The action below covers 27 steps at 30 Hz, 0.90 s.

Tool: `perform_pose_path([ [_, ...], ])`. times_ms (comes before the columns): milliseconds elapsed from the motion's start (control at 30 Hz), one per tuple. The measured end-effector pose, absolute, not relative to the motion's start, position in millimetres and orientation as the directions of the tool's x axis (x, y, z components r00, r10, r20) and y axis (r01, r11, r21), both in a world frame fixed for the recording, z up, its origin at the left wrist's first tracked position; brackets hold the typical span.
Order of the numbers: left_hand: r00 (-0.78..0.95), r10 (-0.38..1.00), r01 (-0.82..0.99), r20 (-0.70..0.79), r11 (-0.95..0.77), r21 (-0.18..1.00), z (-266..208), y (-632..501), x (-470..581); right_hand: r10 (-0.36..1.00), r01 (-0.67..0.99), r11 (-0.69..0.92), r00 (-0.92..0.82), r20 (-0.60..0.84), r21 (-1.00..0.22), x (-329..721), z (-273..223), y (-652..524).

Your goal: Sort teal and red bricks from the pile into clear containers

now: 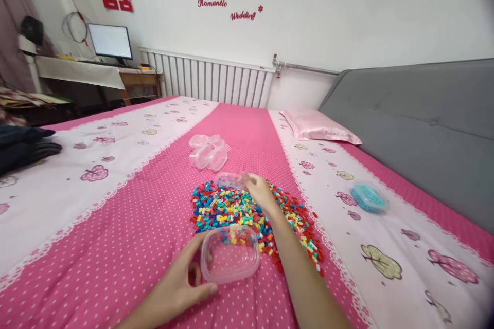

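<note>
**L hand on clear tub, R hand on clear lid-like pc over brick pile**

Far L, you've got dark fabric [27, 146] at the bed's edge, w/ the desk [81, 71] and lit monitor [111, 41] behind. White radiator [212, 77] runs along the back wall. Your L hand [189, 272] is curved round the L side of a clear plastic tub [230, 262], fingers at its wall, thumb by the lower L corner; grip's about as wide as the tub's side. Tub's on the near side of the pile, open top facing you. Beyond, stacked clear containers [209, 152] sit on the pink polka-dot bedspread [247, 131]. Mid: multicolored toy bricks [231, 208], loose heap, mostly red toward the R. Your R hand [258, 191] has a narrow pinch on the R end of a clear lid-like pc [228, 180] at the heap's far edge; blurred, can't tell if lid or shallow box. Further R: pink pillow [318, 126], then a tub w/ lt-blue pcs [368, 197], then grey headboard [417, 113].
</note>
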<state>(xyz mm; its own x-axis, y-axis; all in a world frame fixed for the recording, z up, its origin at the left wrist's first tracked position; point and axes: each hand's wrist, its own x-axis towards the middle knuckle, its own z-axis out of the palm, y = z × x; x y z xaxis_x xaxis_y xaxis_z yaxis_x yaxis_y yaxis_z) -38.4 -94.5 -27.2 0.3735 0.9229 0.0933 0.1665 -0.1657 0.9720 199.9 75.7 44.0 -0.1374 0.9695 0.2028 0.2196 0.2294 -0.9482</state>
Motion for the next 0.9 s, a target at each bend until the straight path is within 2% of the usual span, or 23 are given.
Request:
perform_pose_path([
  [200,0.366,0.928,0.196,0.069,-0.15,0.969,-26.5,-98.3,-38.8,0.979,0.127,0.005,-0.204,-0.021,-0.992,174.0,29.8,112.0],
  [333,0.378,0.919,0.192,0.11,-0.195,0.962,-20.6,-99.5,-37.6,0.957,0.131,-0.104,-0.256,-0.135,-0.986,152.2,34.6,127.3],
  [500,0.414,0.908,0.169,0.071,-0.153,0.974,-17.7,-100.9,-41.2,0.899,0.165,-0.178,-0.375,-0.229,-0.97,101.8,39.4,136.2],
  [600,0.426,0.901,0.187,0.077,-0.171,0.967,-18.5,-101.2,-43.0,0.84,0.135,-0.165,-0.5,-0.211,-0.977,83.9,43.4,132.9],
  [700,0.415,0.904,0.176,0.098,-0.185,0.967,-20.1,-100.3,-41.5,0.789,0.057,-0.109,-0.603,-0.122,-0.992,86.6,51.0,128.9],
  [900,0.404,0.909,0.151,0.104,-0.178,0.972,-24.2,-96.5,-35.2,0.697,0.009,-0.021,-0.717,-0.021,-1.0,85.0,61.3,120.3],
])
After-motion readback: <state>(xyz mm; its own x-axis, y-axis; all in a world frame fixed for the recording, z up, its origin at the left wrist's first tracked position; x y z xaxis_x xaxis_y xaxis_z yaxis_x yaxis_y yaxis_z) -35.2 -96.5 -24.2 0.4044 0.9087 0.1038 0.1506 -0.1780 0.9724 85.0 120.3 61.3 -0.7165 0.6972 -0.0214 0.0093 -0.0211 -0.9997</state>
